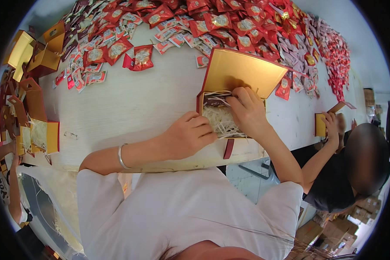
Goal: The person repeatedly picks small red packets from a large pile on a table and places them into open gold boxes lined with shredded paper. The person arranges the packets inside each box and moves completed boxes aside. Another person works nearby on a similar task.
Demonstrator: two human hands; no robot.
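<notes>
A gift box (199,100) with a red outside stands before me on the table, its gold-lined lid (243,71) raised at the back. Pale shredded paper filler (219,118) fills the inside. Against the box's back wall lies a dark brown packet (213,102), with a few strands over it. My right hand (249,112) reaches into the box, its bent fingers by the packet's right end; the fingertips' contact is hidden. Curled at the box's front left side is my left hand (190,136), its fingertips turned in towards the filler. A red ribbon tab (228,149) hangs at the front.
Red packets (143,58), small white-and-red sachets (96,77) and pink sweets (334,58) are heaped along the table's (123,107) far side. Open boxes with filler (39,136) stand left. At right, a co-worker's hand (330,125) holds a gold box (320,125). Another person's arm shows at far left.
</notes>
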